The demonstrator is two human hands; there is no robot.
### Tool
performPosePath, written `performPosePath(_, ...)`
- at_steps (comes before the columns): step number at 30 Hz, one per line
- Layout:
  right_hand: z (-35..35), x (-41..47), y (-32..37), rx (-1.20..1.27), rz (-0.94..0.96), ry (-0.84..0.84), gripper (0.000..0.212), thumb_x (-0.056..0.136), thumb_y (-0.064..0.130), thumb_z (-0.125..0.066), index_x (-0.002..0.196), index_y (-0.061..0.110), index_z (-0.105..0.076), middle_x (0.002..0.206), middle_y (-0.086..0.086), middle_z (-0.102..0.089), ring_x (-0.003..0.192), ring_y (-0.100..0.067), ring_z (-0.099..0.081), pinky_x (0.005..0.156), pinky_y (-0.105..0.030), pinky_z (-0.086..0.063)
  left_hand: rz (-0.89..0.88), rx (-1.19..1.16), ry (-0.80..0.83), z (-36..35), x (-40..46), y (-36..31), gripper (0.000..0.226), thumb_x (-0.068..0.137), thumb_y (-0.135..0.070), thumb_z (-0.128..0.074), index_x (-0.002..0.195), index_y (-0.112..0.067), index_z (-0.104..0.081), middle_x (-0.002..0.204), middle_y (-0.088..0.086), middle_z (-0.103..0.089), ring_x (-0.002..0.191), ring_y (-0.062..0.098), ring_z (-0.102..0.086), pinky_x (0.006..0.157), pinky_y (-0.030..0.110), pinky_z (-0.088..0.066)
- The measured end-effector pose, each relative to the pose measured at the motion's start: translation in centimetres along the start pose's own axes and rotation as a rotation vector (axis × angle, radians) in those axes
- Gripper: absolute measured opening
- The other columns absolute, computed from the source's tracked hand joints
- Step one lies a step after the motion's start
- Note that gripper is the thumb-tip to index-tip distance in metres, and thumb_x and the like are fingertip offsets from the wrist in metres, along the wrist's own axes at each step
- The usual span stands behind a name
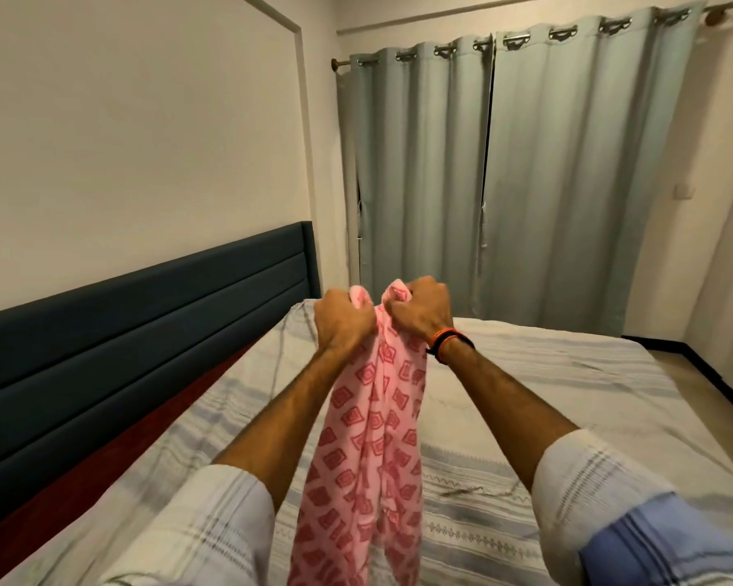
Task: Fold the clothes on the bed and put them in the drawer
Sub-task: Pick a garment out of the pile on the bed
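Gripping pink cloth [369, 420]: left hand [343, 321], right hand [417, 311] (fingers curled tight).

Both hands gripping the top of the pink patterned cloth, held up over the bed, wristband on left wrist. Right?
Nearly. The wristband is on the right wrist, not the left, per the head view. Left hand and right hand do both grip the pink patterned cloth above the bed.
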State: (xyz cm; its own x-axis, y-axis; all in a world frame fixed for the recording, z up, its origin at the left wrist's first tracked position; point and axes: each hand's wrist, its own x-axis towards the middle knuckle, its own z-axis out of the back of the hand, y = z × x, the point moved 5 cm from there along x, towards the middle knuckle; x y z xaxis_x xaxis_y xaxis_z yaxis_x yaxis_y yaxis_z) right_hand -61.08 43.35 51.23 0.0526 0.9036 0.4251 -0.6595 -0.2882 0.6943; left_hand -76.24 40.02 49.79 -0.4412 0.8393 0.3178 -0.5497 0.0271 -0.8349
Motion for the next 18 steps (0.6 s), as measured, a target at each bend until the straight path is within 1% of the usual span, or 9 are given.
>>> performPosePath(2, -1.0, 0.0, 0.3, 0.008, 0.005, 0.039, 0.032, 0.081, 0.026, -0.066, 0.054, 0.013, -0.056, 0.050, 0.000, -0.050, 0.047, -0.013, -0.048, 0.042, -0.020, -0.028, -0.033, -0.013, 0.032, -0.8, -0.6, -0.3, 0.021, 0.086, -0.029, -0.069, 0.073, -0.014, -0.070, 0.068, 0.004, -0.069, 0.062, 0.020, -0.069, 0.062, 0.035, -0.061)
performPosePath(3, -1.5, 0.2, 0.3, 0.001, 0.012, 0.066, 0.030, 0.083, 0.026, -0.066, 0.057, 0.015, -0.058, 0.052, 0.001, -0.051, 0.049, -0.011, -0.049, 0.043, -0.019, -0.028, -0.039, -0.015, 0.053, -1.2, -0.8, -0.4, 0.019, 0.088, -0.027, -0.069, 0.074, -0.015, -0.070, 0.070, 0.004, -0.069, 0.063, 0.019, -0.069, 0.063, 0.032, -0.060)
performPosePath(5, -2.1, 0.3, 0.2, -0.014, 0.032, 0.135, 0.023, 0.088, 0.027, -0.064, 0.069, 0.014, -0.065, 0.060, 0.000, -0.059, 0.054, -0.011, -0.053, 0.046, -0.018, -0.032, -0.060, -0.006, 0.083, -1.5, -1.0, -0.5, 0.014, 0.089, -0.024, -0.068, 0.077, -0.016, -0.070, 0.070, 0.002, -0.068, 0.064, 0.018, -0.067, 0.060, 0.027, -0.057)
performPosePath(7, -2.6, 0.5, -0.1, 0.003, 0.055, 0.207, 0.024, 0.093, 0.027, -0.058, 0.086, 0.010, -0.074, 0.073, -0.005, -0.069, 0.063, -0.017, -0.062, 0.051, -0.019, -0.041, -0.085, 0.016, 0.112, -1.7, -0.9, -0.4, 0.012, 0.089, -0.022, -0.067, 0.079, -0.017, -0.071, 0.067, 0.000, -0.064, 0.063, 0.016, -0.064, 0.056, 0.023, -0.052)
performPosePath(10, -3.2, 0.3, -0.4, 0.034, 0.080, 0.306, 0.030, 0.097, 0.029, -0.051, 0.102, 0.013, -0.076, 0.088, -0.009, -0.074, 0.079, -0.025, -0.069, 0.061, -0.024, -0.052, -0.076, 0.030, 0.197, -2.3, -0.5, 0.2, 0.011, 0.089, -0.019, -0.064, 0.089, -0.014, -0.074, 0.076, 0.004, -0.068, 0.072, 0.020, -0.066, 0.065, 0.029, -0.057)
performPosePath(13, -3.7, 0.0, -0.6, 0.058, 0.112, 0.400, 0.044, 0.089, 0.038, -0.045, 0.113, 0.013, -0.073, 0.099, -0.008, -0.073, 0.088, -0.026, -0.068, 0.066, -0.024, -0.051, -0.061, -0.009, 0.329, -3.0, -0.7, 0.4, 0.012, 0.089, -0.014, -0.058, 0.093, -0.015, -0.069, 0.088, 0.009, -0.070, 0.084, 0.025, -0.068, 0.078, 0.038, -0.060)
performPosePath(14, -4.0, 0.0, -0.8, 0.053, 0.119, 0.431, 0.044, 0.089, 0.036, -0.045, 0.115, 0.012, -0.072, 0.102, -0.009, -0.072, 0.091, -0.027, -0.067, 0.069, -0.024, -0.050, -0.058, -0.045, 0.390, -3.3, -0.9, 0.5, 0.015, 0.090, -0.011, -0.056, 0.098, -0.012, -0.068, 0.092, 0.011, -0.070, 0.087, 0.027, -0.068, 0.081, 0.041, -0.059)
performPosePath(16, -4.4, 0.0, -1.2, 0.031, 0.127, 0.457, 0.036, 0.093, 0.023, -0.049, 0.119, 0.010, -0.069, 0.105, -0.012, -0.071, 0.094, -0.030, -0.067, 0.077, -0.030, -0.053, -0.048, -0.126, 0.520, -3.6, -1.2, 0.6, 0.023, 0.091, -0.003, -0.051, 0.109, -0.006, -0.065, 0.097, 0.016, -0.067, 0.092, 0.030, -0.067, 0.085, 0.046, -0.058)
performPosePath(18, -4.4, 0.1, -1.4, 0.000, 0.139, 0.426, 0.032, 0.089, 0.018, -0.056, 0.117, 0.010, -0.070, 0.102, -0.012, -0.072, 0.090, -0.031, -0.067, 0.081, -0.036, -0.057, -0.036, -0.199, 0.612, -3.6, -1.5, 0.6, 0.032, 0.088, 0.009, -0.047, 0.114, 0.000, -0.062, 0.102, 0.020, -0.064, 0.096, 0.033, -0.064, 0.085, 0.047, -0.058)
